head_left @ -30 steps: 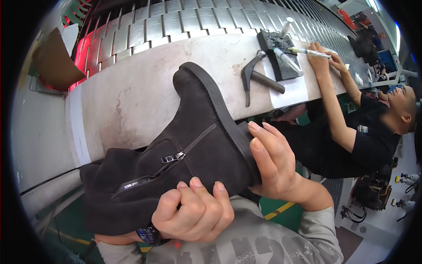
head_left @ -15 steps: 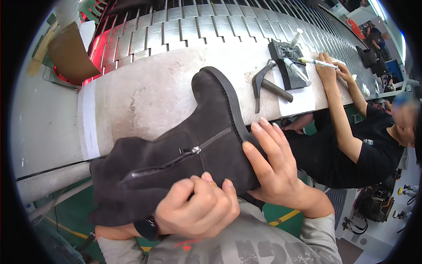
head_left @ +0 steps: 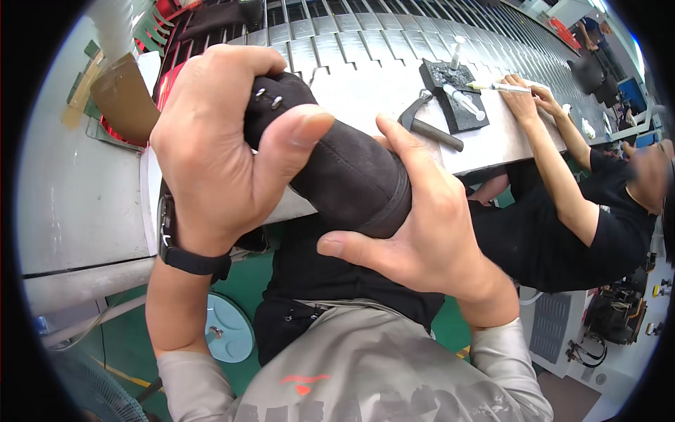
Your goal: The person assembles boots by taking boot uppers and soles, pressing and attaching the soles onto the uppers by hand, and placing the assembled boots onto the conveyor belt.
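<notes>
A dark brown suede boot [head_left: 355, 165] is held up over the table's near edge, foreshortened so that its sole is out of sight. My left hand [head_left: 218, 144] wraps round its upper-left part, thumb across the front, beside small metal fittings [head_left: 269, 98]. At the lower-right end, my right hand [head_left: 439, 221] cups the boot, with the thumb below and the fingers along the far side. Some of those fingers are hidden behind the boot. To the right of it lies a hammer [head_left: 437, 133] with a dark handle.
Beyond the hammer, a black block [head_left: 464, 116] bears a syringe [head_left: 464, 103] and an upright clear tube [head_left: 457, 53]. A co-worker [head_left: 555, 190] at the right handles another syringe [head_left: 500, 87]. A slatted metal conveyor [head_left: 358, 46] runs behind; a light-blue stool [head_left: 228, 330] stands below.
The boot has been lifted and turned from lying side-on with its zip showing. My left hand has moved up and left onto its upper part; my right hand has closed round the other end.
</notes>
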{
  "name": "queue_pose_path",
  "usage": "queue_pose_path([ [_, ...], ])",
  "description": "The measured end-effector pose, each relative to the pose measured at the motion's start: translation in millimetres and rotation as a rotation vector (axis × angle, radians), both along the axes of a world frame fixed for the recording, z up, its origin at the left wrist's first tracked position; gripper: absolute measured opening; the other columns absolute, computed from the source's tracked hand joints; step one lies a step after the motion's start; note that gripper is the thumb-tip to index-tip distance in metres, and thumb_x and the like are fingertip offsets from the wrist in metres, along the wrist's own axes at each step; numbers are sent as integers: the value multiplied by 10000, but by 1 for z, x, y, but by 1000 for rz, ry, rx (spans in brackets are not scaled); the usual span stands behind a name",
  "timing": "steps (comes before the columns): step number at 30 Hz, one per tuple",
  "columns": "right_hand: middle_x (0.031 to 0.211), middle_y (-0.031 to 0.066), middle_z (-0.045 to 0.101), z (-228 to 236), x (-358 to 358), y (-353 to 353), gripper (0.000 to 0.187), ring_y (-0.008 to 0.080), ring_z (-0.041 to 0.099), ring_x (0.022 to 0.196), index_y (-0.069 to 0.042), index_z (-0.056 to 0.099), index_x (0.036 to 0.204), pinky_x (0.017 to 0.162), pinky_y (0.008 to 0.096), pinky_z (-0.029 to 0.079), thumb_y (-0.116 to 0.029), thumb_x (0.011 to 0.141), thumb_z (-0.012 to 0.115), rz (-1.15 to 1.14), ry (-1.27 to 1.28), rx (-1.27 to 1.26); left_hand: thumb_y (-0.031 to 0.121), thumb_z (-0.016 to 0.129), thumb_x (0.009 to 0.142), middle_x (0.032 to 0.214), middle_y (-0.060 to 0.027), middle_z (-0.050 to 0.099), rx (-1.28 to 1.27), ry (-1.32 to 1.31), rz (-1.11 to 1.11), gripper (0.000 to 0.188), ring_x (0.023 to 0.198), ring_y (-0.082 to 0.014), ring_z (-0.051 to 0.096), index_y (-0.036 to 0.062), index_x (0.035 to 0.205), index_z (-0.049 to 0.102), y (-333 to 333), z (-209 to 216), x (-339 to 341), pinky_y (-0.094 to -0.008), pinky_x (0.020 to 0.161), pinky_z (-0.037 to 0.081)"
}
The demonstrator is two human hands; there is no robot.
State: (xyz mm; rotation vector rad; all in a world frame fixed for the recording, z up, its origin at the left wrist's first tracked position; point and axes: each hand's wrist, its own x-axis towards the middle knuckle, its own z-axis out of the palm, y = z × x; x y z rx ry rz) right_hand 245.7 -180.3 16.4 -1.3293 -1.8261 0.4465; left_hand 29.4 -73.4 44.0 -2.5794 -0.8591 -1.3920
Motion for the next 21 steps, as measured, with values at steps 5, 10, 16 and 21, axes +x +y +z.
queue_pose_path([
  [5,1290,272,704,-14,14,-9,1088,380,722,1217,120,479,1520,1052,433,554,-399,725,1009,-24,1,-9,500,657,1058,956,-133,678,49,11,-26,510,857,-274,651,-7,1091,689,2,-1,23,-359,776,521],
  [10,1276,259,719,-71,27,-47,916,380,749,1137,60,539,1459,982,448,596,-280,739,993,33,225,-149,388,863,880,1177,-175,746,-231,178,-248,505,1092,-399,713,1,1164,706,-71,-9,37,-538,1013,552],
  [16,1552,374,521,-197,12,-106,854,473,588,1411,87,433,1592,1188,496,486,-137,894,872,-54,332,-140,210,764,946,1358,-200,711,-882,-3,-411,493,1280,-306,678,-58,1348,664,-56,-9,-5,-420,1087,533],
  [21,1552,418,487,-251,0,-104,852,533,550,1428,98,416,1574,1194,554,475,-155,902,873,-12,312,116,337,972,795,1700,-191,409,-1264,-316,-438,1212,1552,-347,441,58,1722,243,40,-127,-15,-508,1278,323],
])
